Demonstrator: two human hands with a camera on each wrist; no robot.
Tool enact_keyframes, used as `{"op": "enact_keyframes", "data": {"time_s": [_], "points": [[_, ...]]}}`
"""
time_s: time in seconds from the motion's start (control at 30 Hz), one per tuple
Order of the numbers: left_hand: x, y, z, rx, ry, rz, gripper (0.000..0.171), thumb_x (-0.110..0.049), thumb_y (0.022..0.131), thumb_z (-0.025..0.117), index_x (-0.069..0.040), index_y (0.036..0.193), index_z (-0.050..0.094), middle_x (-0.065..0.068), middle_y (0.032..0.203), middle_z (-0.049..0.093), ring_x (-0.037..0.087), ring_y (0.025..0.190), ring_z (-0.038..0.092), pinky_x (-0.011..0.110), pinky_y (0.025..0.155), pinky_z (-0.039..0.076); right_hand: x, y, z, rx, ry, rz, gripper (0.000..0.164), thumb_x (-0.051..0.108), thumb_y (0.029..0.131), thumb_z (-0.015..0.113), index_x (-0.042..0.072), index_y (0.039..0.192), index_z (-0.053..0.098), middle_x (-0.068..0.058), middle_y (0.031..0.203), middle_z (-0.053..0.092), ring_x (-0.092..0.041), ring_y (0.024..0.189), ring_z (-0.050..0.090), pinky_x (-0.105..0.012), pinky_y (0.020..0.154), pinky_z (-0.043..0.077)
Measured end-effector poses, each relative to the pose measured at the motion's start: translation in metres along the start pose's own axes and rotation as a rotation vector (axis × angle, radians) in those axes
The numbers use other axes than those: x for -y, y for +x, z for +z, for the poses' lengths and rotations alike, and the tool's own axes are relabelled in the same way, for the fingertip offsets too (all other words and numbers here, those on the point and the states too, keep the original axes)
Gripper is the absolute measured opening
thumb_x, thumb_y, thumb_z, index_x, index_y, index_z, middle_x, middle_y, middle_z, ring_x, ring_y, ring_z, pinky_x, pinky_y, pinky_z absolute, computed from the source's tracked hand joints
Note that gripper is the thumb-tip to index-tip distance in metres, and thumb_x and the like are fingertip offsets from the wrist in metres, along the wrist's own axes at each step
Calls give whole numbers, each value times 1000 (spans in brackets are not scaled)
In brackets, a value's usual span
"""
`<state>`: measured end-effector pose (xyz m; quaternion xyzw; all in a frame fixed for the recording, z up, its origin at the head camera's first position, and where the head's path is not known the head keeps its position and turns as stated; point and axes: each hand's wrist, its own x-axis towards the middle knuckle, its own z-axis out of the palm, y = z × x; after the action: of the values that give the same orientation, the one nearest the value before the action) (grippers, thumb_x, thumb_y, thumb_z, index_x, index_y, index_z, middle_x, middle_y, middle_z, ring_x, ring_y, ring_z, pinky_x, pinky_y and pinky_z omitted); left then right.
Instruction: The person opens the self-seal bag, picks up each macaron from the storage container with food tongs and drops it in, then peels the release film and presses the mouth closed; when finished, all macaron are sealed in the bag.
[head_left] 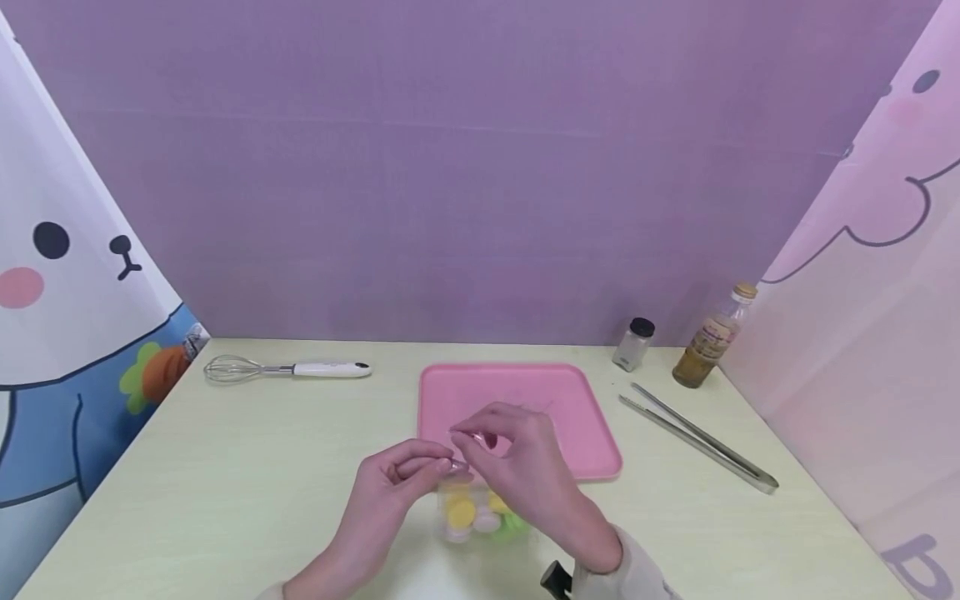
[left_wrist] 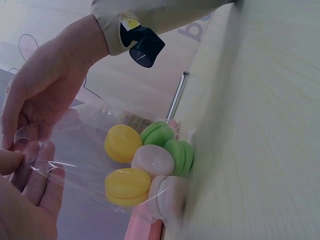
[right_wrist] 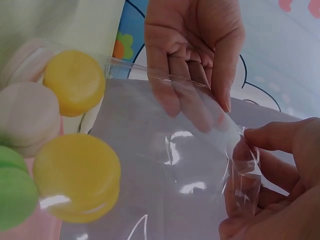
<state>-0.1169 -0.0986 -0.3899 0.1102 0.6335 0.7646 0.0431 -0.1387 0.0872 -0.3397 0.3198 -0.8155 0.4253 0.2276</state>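
Between the hands hangs a clear plastic bag [right_wrist: 170, 165] with several macarons inside: yellow macarons [left_wrist: 127, 186], pale pink macarons [left_wrist: 153, 161] and green macarons [left_wrist: 179, 156]. My left hand [head_left: 393, 492] pinches one side of the bag's top edge between thumb and fingers. On the other side my right hand [head_left: 528, 462] pinches the film, its fingers curled in the right wrist view. The macarons lie at the bag's lower end, close to the tabletop in the left wrist view. Behind the hands lies a pink tray [head_left: 592, 442], partly covered by the right hand.
A whisk [head_left: 300, 370] with a white handle lies at the back left. Metal tongs [head_left: 701, 442] rest right of the tray. At the back right stand a small black-capped jar [head_left: 633, 344] and a corked bottle [head_left: 712, 337] of brown liquid. A purple backdrop [head_left: 480, 183] rises behind.
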Motion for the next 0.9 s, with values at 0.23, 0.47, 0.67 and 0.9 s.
{"op": "enact_keyframes", "data": {"time_s": [0.23,0.47,0.67,0.9], "points": [[0,0,0,11,-13,5,31,-14,96,70,10,114,64,14,102,76,30,102,72,36,92,55,-2,-1,2,-28,2,-33,6,5,87,78,11,87,81,9,83,73,-4,68,55,-25,61,47],[0,-1,1,9,13,25,27,-16,96,71,6,112,67,12,103,76,29,104,71,34,93,54,-4,-4,11,-138,41,-91,8,-1,85,78,6,88,79,3,84,74,-7,70,60,-29,60,52],[1,-1,0,15,-3,54,26,-12,95,70,8,111,67,13,101,76,30,102,72,35,91,55,-3,-5,17,-217,36,-108,10,-2,83,79,6,89,79,0,84,75,-11,72,62,-26,61,51],[0,-1,1,1,-1,38,29,-12,94,72,10,111,66,14,100,76,29,101,72,34,94,54,-3,-7,22,-277,35,-103,7,0,84,78,7,87,79,1,83,75,-10,71,61,-30,59,51]]}}
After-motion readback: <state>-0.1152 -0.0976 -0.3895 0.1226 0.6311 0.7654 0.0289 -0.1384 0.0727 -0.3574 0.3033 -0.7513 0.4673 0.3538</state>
